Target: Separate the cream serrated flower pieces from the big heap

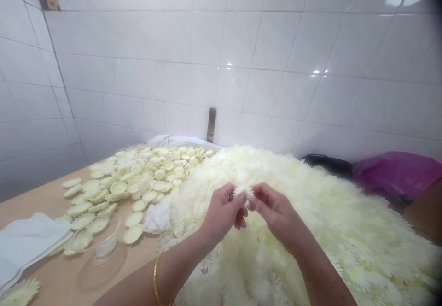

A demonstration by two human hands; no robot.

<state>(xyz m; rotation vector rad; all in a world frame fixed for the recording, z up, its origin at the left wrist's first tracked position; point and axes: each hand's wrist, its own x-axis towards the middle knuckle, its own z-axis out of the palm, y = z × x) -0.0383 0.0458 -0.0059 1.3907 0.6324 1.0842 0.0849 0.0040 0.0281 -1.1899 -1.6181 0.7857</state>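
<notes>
Between my two hands is a small pale flower-shaped piece (243, 191) with a toothed edge. My left hand (223, 209) pinches it from the left, thumb on its near side. From the right, my right hand (274, 207) pinches the same piece with thumb and forefinger. Both hands are above a large heap of pale yellow-white petal pieces (311, 204), which spreads over the middle and right. A gold bangle (156, 278) circles my left wrist.
Many round toothed yellow discs (118, 187) lie piled on the tan table (51, 191) at left. Nearby are a clear dish (103, 262), a crumpled white tissue (157, 216) and white sheets (31, 241). A purple bag (397, 172) and a black one (328, 163) sit at right.
</notes>
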